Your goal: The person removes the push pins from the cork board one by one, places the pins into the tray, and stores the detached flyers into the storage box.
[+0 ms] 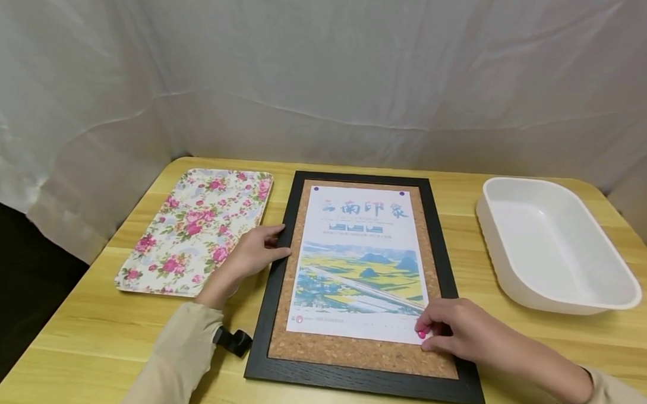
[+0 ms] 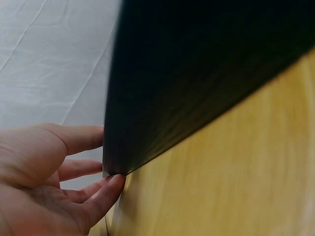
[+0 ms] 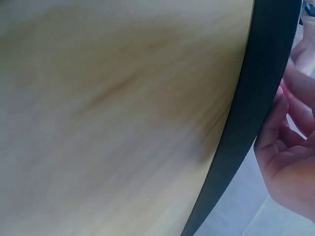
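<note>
A black-framed corkboard [image 1: 363, 352] lies on the table with a printed landscape poster [image 1: 352, 286] on its cork. Two purple push pins show at the poster's top corners. At the lower right corner my right hand [image 1: 458, 331] pinches a pink push pin [image 1: 422, 334] between thumb and fingers; whether its point is in the cork is hidden. My left hand [image 1: 254, 250] holds the frame's left edge, thumb toward the front face and fingers along the side. In the left wrist view, those fingertips [image 2: 117, 181] touch the dark edge.
A floral tray [image 1: 194, 221] lies left of the corkboard, partly behind the left hand and wrist. To the right stands a deep white plastic basin [image 1: 557, 246]. Pale fabric [image 1: 328, 77] hangs behind the wooden table [image 1: 83, 330].
</note>
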Action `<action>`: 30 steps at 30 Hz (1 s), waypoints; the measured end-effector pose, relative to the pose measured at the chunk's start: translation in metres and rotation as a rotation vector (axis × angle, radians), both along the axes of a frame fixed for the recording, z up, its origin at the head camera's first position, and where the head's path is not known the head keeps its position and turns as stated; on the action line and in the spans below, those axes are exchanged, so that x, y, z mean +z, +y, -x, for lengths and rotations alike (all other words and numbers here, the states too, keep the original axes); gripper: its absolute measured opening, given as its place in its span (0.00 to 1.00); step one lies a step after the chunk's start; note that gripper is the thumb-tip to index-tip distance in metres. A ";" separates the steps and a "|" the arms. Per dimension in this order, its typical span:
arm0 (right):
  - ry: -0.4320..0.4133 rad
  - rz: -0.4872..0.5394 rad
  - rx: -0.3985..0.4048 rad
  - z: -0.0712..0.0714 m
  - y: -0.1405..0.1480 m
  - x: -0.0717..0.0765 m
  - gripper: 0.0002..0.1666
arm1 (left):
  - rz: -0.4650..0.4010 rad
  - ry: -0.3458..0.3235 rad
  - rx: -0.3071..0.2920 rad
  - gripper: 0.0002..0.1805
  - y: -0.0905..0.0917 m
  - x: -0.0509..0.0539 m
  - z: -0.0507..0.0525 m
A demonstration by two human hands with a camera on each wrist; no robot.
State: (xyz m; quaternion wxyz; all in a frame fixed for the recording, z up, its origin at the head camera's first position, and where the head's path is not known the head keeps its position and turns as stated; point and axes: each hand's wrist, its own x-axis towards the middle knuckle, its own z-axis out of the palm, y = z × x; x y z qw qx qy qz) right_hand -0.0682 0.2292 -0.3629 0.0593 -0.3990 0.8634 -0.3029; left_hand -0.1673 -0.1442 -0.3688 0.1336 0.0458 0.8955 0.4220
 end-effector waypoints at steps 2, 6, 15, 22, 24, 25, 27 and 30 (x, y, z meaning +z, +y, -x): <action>0.003 0.006 0.014 0.001 0.000 0.001 0.08 | 0.002 0.002 0.000 0.35 0.000 0.001 0.000; 0.066 0.005 0.026 0.001 0.000 0.000 0.10 | 0.004 0.001 0.002 0.35 0.000 0.001 0.001; 0.110 0.044 0.061 -0.001 -0.001 -0.005 0.13 | 0.007 -0.007 0.007 0.35 0.000 0.002 -0.001; -0.015 0.054 0.088 0.007 0.002 -0.003 0.10 | 0.010 -0.001 0.011 0.35 0.000 0.000 -0.002; -0.106 0.044 0.065 0.010 0.004 -0.001 0.07 | 0.013 -0.001 0.005 0.35 0.000 -0.001 -0.001; -0.153 0.037 0.053 0.011 0.004 0.000 0.06 | 0.012 -0.001 0.003 0.35 0.001 -0.001 -0.001; -0.227 0.028 0.026 0.012 0.004 0.002 0.04 | 0.010 0.002 0.002 0.35 0.001 -0.001 -0.001; -0.317 0.041 -0.012 0.011 0.004 0.005 0.03 | 0.010 0.016 0.000 0.35 0.000 0.000 0.000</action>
